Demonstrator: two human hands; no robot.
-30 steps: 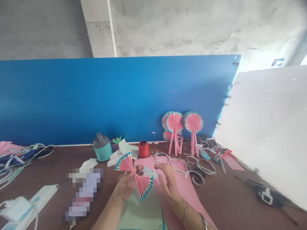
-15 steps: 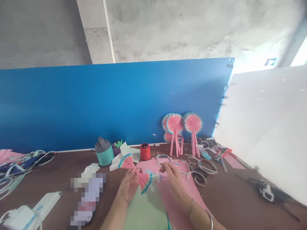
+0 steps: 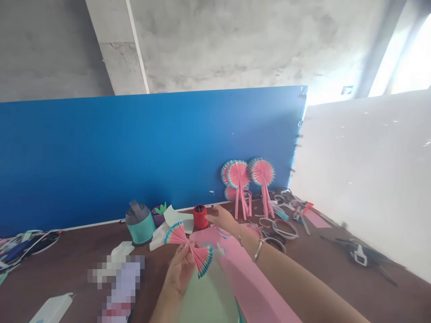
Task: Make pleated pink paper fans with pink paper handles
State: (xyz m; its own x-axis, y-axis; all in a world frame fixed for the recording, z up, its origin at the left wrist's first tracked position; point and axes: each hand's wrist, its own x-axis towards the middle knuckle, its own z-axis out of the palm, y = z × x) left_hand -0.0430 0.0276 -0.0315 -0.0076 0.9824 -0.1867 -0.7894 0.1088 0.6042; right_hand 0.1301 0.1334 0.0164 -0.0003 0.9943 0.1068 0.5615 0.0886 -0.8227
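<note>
My left hand [image 3: 182, 264] pinches a pleated paper strip [image 3: 191, 245] at its middle, so both ends spread out like a bow tie. The strip is pink with blue, white and orange tips. My right hand [image 3: 224, 219] reaches to the back of the table, thumb and fingers apart, beside a small red pot [image 3: 200, 217]. The thumb is at the pot's right side; whether it touches cannot be made out. Below my hands lie a pale green sheet [image 3: 208, 291] and a pink sheet [image 3: 251, 280].
Finished pink paper fans [image 3: 239, 175] lean against the blue partition [image 3: 151, 148]. Right of them are curled strips [image 3: 286, 229] and a red-handled tool [image 3: 305, 210]. A teal container [image 3: 141, 226] and a small potted plant [image 3: 159, 214] stand left. A white power strip [image 3: 52, 309] lies front left.
My right hand has moved forward and left, from above the pink sheet to beside the red pot. My left hand keeps its pinch on the pleated strip. The view has shifted right.
</note>
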